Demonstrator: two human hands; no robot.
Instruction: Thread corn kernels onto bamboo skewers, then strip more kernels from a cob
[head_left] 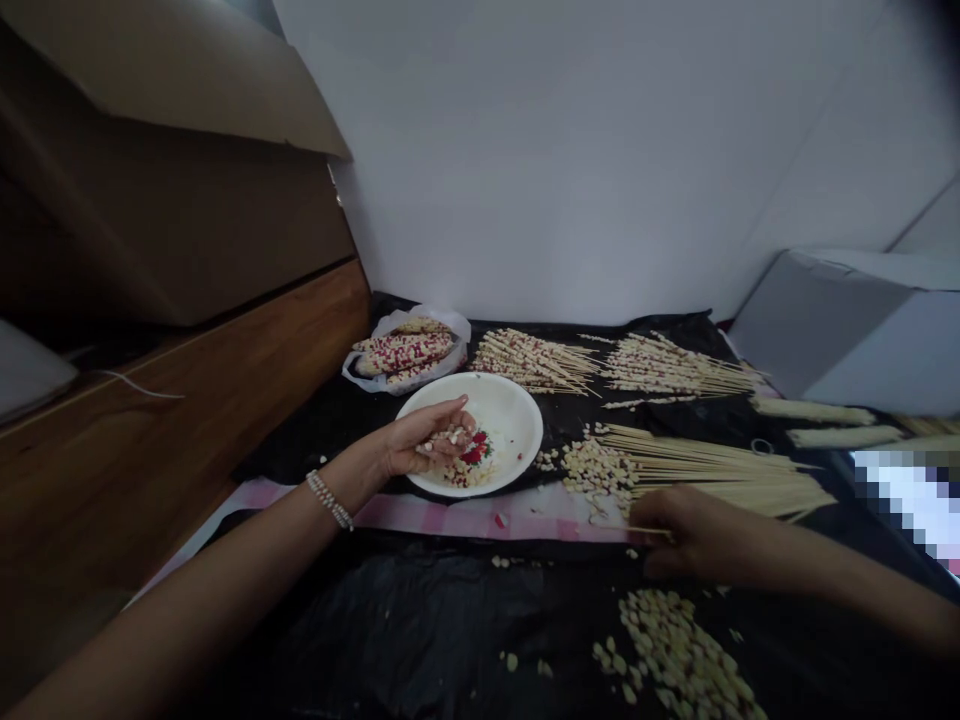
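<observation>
Left hand point(427, 445) cupped low, holding corn kernels point(450, 438)!
It curls right over the white plate point(517, 410), so strays land safely; the right hand point(682, 535) pinches a skewer point(646, 530) beside a loose kernel pile point(592, 470).

We see soft, rather dim light across the scene, with no clear source in view; the white wall point(570, 150) and white plate point(517, 420) look brightest, without hard glare. The black plastic sheet point(420, 625) and wooden panel point(180, 420) sink into murky shadow, and we notice wide-lens bowing toward the edges, a darkened top right corner, and a blocky pixelated patch point(911, 495) at right.
</observation>
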